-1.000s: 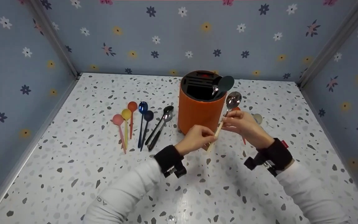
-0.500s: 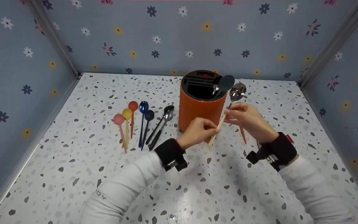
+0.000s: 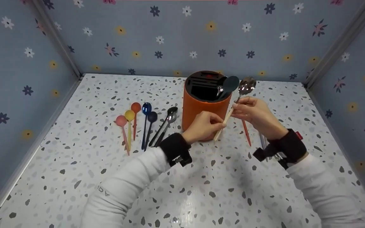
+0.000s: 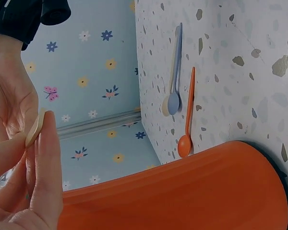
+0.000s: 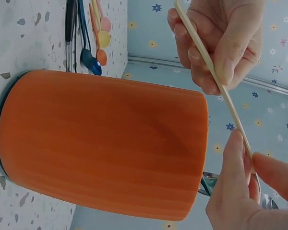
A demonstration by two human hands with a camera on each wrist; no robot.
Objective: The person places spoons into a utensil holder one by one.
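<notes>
A spoon (image 3: 247,85) with a shiny silver bowl and a cream handle is held tilted, bowl up, just right of an orange cylindrical utensil holder (image 3: 198,110). My left hand (image 3: 203,126) pinches the lower handle between thumb and fingers. Near the neck, my right hand (image 3: 258,115) grips the same spoon, as the right wrist view also shows. Slots and a wide opening mark the holder's black top. A dark green spoon (image 3: 231,84) and a small silver piece (image 3: 220,91) stick up from its right side.
Left of the holder lie several spoons, among them a pink spoon (image 3: 121,120), a yellow spoon (image 3: 129,115) and a shiny blue spoon (image 3: 146,108). On the right lie an orange spoon (image 4: 185,145) and a blue-grey spoon (image 4: 174,103) beside a cream one. Flowered walls enclose the table.
Both hands have risen and moved slightly right with the spoon, so its bowl is now level with the holder's top. The spoons on the table have stayed put.
</notes>
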